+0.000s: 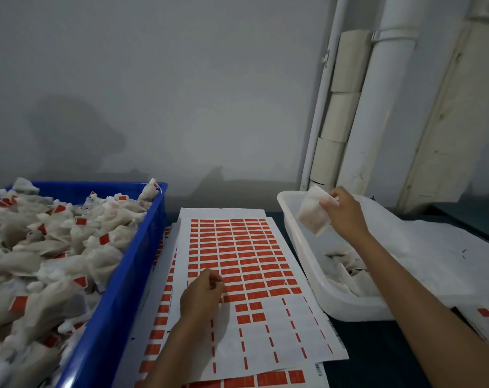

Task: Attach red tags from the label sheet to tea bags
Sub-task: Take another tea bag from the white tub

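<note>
Under the left hand (pixel 202 295) lies the label sheet (pixel 237 261), with its fingers curled loosely onto the lowest full row of red tags (pixel 254 285). Whether a tag is pinched between them cannot be told — the fingertips face away from the camera.

Between thumb and fingers of the right hand (pixel 346 214) hangs one tea bag (pixel 311 217), pinched at its upper corner and held above the rim of the white tub (pixel 299 247). No tag is visible on it.

Progress, as judged from the layout:
- Left of the left hand, the blue crate (pixel 142 261) is heaped with tea bags, many showing a red tag. This portion appears done.
- Below the right hand, the tub holds only a thin layer of untagged bags.
- Nearer than the left fingers, the sheet is stripped to bare backing with thin red slivers; beyond them most rows remain full. More sheets lie beneath.

Materials: the bags are soft, translucent white mesh pouches, crumpled and irregular. The tags are small, flat, glossy rectangles on smooth white backing. Crate and tub are rigid moulded plastic — the tub semi-clear.
</note>
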`<action>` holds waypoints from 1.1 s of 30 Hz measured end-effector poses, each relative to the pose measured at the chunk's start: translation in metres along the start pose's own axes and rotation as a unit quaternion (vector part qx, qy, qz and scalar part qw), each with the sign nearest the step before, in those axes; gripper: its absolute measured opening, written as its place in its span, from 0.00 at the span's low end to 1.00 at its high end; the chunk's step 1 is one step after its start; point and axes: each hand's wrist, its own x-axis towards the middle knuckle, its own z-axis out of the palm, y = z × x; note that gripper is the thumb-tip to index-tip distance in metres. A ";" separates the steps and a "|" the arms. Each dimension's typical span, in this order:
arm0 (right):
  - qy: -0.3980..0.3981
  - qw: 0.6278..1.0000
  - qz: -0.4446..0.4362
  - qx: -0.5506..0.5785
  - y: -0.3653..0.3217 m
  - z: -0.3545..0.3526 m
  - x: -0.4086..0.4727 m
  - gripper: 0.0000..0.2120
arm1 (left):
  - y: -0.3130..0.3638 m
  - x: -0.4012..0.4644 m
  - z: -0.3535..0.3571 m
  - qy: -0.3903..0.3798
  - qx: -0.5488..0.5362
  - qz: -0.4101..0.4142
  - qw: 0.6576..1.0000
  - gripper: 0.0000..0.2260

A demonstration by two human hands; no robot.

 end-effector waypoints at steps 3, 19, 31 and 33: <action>0.003 0.997 -0.024 0.069 -0.033 0.023 -0.030 0.03 | 0.003 -0.003 -0.012 -0.042 -0.123 0.009 0.991 0.04; -0.197 0.963 0.058 0.173 -0.025 0.149 -0.137 0.07 | -0.009 -0.010 -0.015 0.022 -0.251 0.019 0.967 0.11; -0.151 0.957 0.056 0.240 -0.017 0.144 -0.151 0.06 | 0.000 -0.017 -0.019 0.183 -0.155 0.031 0.970 0.03; -0.225 0.932 0.044 0.280 -0.023 0.146 -0.158 0.12 | 0.004 -0.024 -0.021 0.176 -0.158 0.073 0.969 0.05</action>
